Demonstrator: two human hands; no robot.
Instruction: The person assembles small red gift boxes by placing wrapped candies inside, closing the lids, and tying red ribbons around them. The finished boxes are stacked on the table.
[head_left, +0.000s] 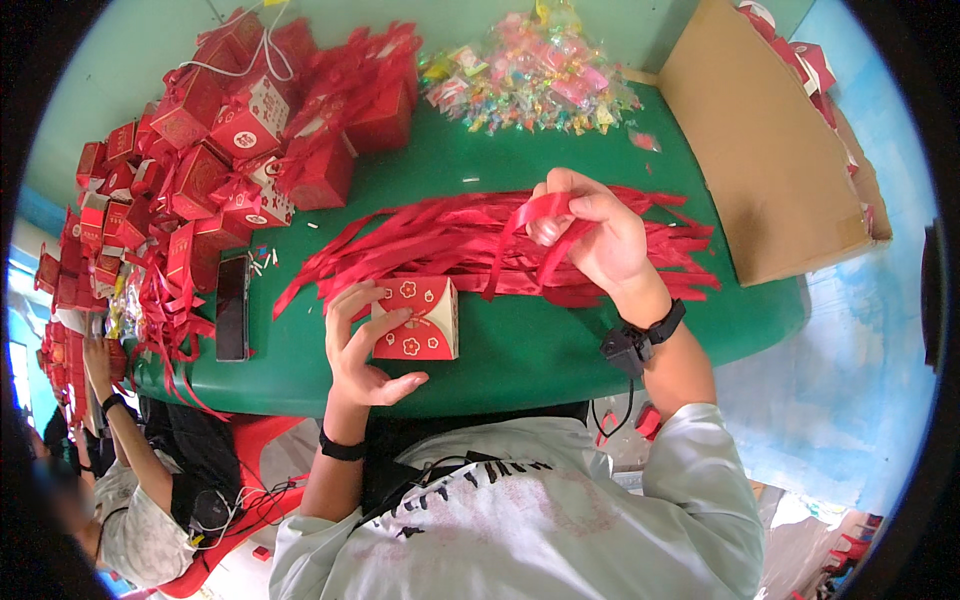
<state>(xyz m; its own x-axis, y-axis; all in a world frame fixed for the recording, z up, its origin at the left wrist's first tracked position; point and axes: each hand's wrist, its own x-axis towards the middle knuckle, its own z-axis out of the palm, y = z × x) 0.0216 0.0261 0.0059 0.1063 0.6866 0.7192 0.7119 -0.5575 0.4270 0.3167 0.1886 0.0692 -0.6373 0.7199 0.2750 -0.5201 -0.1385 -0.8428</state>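
Head view: both hands are working over the table [560,355].
Left hand [357,345]: spreading its fingers, tips resting on the box [436,338], grasping nothing.
Right hand [608,235]: pinching a ribbon [545,208] between curled fingers and thumb.
Box: sitting near the table's front edge, looking closed, wearing no visible ribbon.
Heap [195,190]: holding boxes, several trailing ribbon.
Loose ribbons [420,240]: lying unused.

Black phone [233,308], cardboard box [770,150], red chair [260,437]

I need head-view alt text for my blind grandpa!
A person's left hand touches a red and cream cardboard box; the right hand holds a shiny red ribbon. On the green table lie more ribbons, piled red boxes and colourful plastic packets.
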